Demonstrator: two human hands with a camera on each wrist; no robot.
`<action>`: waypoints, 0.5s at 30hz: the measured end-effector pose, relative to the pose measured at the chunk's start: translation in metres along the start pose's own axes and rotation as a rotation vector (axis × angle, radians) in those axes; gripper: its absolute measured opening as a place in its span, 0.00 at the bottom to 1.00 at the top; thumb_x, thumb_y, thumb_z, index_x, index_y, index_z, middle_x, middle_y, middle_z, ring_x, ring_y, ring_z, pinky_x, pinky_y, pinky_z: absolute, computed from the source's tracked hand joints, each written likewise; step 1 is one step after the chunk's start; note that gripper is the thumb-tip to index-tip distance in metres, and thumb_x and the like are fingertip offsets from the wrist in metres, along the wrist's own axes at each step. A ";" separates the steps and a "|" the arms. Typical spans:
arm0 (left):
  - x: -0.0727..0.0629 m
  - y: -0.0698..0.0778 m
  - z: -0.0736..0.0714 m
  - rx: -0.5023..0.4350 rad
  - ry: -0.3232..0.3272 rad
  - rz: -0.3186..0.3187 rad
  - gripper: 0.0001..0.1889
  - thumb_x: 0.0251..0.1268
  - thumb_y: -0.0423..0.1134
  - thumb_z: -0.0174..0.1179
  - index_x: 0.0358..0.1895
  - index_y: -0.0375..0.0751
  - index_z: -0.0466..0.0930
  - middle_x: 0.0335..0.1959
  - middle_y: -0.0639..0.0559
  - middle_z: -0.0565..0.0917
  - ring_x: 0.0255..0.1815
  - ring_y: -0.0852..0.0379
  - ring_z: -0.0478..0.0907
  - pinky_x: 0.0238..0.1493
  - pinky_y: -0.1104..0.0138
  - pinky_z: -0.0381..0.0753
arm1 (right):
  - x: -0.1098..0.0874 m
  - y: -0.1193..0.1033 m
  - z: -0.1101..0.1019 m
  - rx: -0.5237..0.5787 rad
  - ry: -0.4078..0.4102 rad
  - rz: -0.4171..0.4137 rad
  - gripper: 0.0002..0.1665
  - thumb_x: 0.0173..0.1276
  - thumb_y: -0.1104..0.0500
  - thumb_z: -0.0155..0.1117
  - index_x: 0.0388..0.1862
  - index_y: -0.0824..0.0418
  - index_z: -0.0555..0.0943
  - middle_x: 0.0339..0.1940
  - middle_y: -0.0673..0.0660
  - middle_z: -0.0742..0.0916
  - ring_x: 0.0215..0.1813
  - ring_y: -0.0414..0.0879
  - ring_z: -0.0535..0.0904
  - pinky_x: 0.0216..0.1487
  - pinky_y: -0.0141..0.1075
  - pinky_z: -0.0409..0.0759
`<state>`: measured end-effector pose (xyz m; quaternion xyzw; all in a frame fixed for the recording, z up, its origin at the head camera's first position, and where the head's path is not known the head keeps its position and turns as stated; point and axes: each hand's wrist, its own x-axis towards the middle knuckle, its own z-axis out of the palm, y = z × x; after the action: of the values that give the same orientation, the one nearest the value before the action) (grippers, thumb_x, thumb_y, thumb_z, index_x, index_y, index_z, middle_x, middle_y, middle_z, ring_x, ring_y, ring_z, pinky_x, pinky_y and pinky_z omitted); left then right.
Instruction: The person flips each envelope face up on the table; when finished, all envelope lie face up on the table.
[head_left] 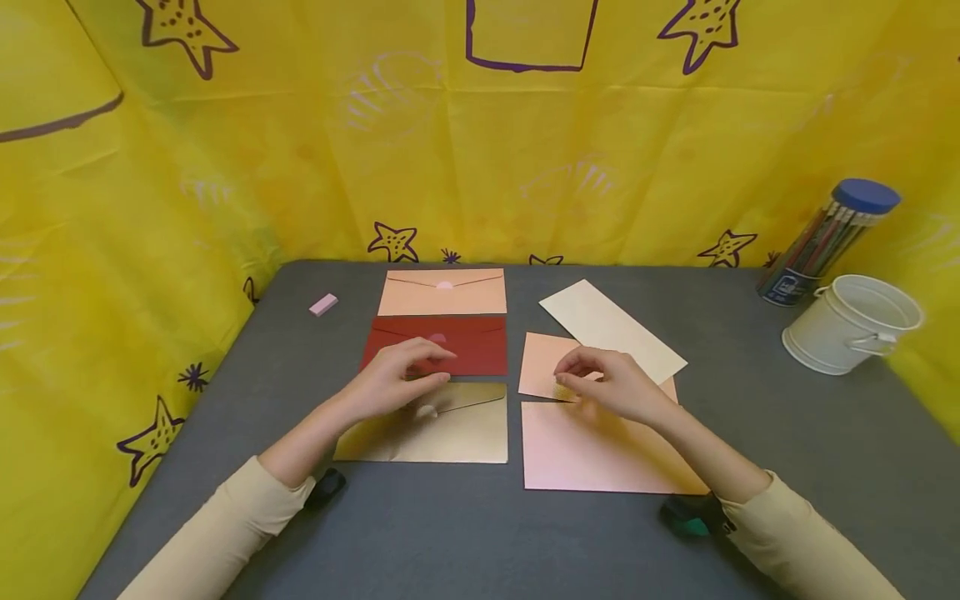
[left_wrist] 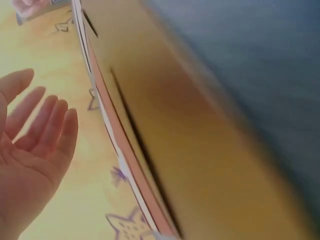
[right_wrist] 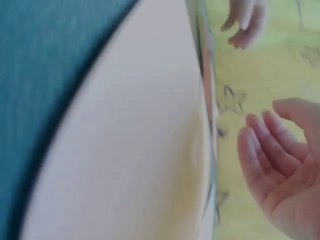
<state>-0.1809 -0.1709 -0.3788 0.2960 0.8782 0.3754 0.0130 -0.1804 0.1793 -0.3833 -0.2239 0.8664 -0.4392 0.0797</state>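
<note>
My left hand [head_left: 397,379] hovers over the red envelope [head_left: 480,346] and the gold envelope [head_left: 472,433], its fingers relaxed and bent with nothing between them. In the left wrist view the same hand [left_wrist: 37,155] is apart from the gold surface. Over the peach envelope [head_left: 540,362] and the pink envelope [head_left: 577,458] hangs my right hand [head_left: 611,383], loosely curved. The right wrist view shows this hand [right_wrist: 285,165] holding nothing, with the pink envelope [right_wrist: 125,125] beside it.
Behind the red envelope lies another peach envelope [head_left: 442,292] with a round seal. A cream envelope [head_left: 611,325] lies at a slant, partly over the right-hand peach one. A pink eraser-like block [head_left: 324,304], a pencil tube [head_left: 828,242] and a white bucket [head_left: 847,325] stand farther out.
</note>
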 end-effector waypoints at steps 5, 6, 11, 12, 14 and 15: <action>0.039 0.006 0.014 0.041 -0.129 0.088 0.19 0.68 0.42 0.62 0.59 0.41 0.79 0.55 0.52 0.81 0.57 0.56 0.76 0.58 0.58 0.75 | -0.009 0.017 -0.021 -0.061 0.130 -0.039 0.11 0.67 0.58 0.67 0.47 0.60 0.83 0.43 0.50 0.86 0.50 0.46 0.81 0.50 0.43 0.81; 0.048 0.007 0.017 0.052 -0.156 0.104 0.19 0.68 0.42 0.62 0.60 0.41 0.78 0.56 0.52 0.80 0.58 0.56 0.75 0.60 0.58 0.74 | -0.010 0.020 -0.025 -0.073 0.147 -0.033 0.13 0.67 0.58 0.67 0.48 0.60 0.83 0.45 0.52 0.86 0.52 0.48 0.81 0.52 0.45 0.81; 0.091 0.012 0.034 0.123 -0.266 0.144 0.23 0.70 0.42 0.60 0.65 0.42 0.74 0.63 0.51 0.76 0.65 0.55 0.70 0.65 0.60 0.68 | -0.019 0.040 -0.045 -0.159 0.171 0.035 0.22 0.68 0.52 0.67 0.57 0.60 0.79 0.56 0.59 0.81 0.62 0.57 0.74 0.60 0.55 0.73; 0.099 0.012 0.037 0.137 -0.284 0.143 0.24 0.70 0.43 0.60 0.66 0.42 0.73 0.64 0.51 0.75 0.66 0.55 0.69 0.66 0.61 0.67 | -0.021 0.044 -0.048 -0.191 0.165 0.055 0.24 0.68 0.50 0.66 0.59 0.60 0.78 0.59 0.60 0.80 0.62 0.59 0.73 0.60 0.57 0.72; 0.115 0.014 0.044 0.167 -0.315 0.147 0.25 0.71 0.43 0.59 0.68 0.42 0.71 0.66 0.50 0.73 0.68 0.54 0.67 0.68 0.61 0.64 | -0.025 0.051 -0.055 -0.237 0.139 0.084 0.29 0.68 0.48 0.66 0.63 0.60 0.75 0.62 0.62 0.77 0.65 0.61 0.69 0.63 0.60 0.67; 0.123 0.015 0.048 0.183 -0.327 0.151 0.26 0.71 0.43 0.58 0.69 0.42 0.69 0.67 0.50 0.72 0.69 0.54 0.66 0.69 0.61 0.63 | -0.027 0.054 -0.058 -0.260 0.122 0.094 0.31 0.67 0.47 0.66 0.65 0.60 0.73 0.64 0.63 0.75 0.66 0.63 0.68 0.64 0.61 0.65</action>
<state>-0.2629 -0.0669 -0.3786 0.4179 0.8702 0.2408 0.1003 -0.1933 0.2613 -0.3926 -0.1646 0.9287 -0.3318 0.0178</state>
